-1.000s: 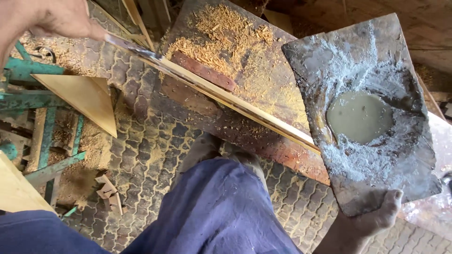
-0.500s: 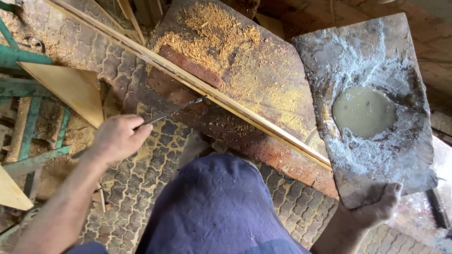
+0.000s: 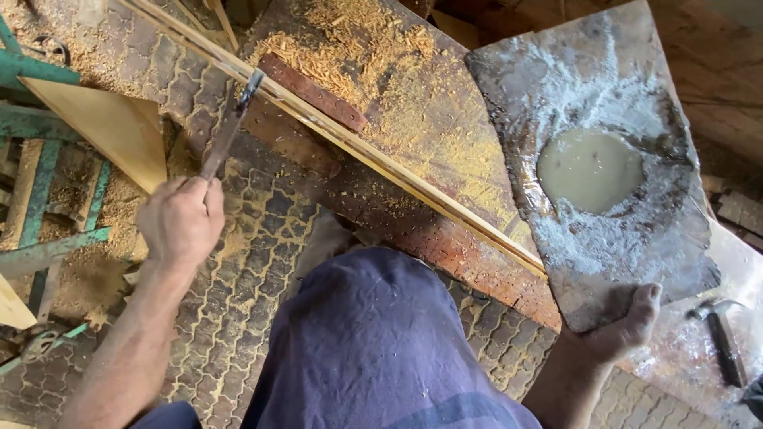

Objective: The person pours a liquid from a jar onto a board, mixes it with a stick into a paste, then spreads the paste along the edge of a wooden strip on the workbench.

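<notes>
Left hand (image 3: pixel 181 222) presses putty knife (image 3: pixel 226 127) against wooden strip (image 3: pixel 350 143) edge.

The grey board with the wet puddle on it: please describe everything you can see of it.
The grey board is a flat, roughly rectangular slab, dark and rough, crusted with whitish powder. Near its middle sits a round puddle of pale beige paste. It lies tilted across the frame, its lower corner held from beneath by the right hand. Its left edge lies by the long wooden strip; whether they touch is unclear.

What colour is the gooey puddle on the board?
Pale greyish beige putty, ringed by white powder, in the head view.
</notes>
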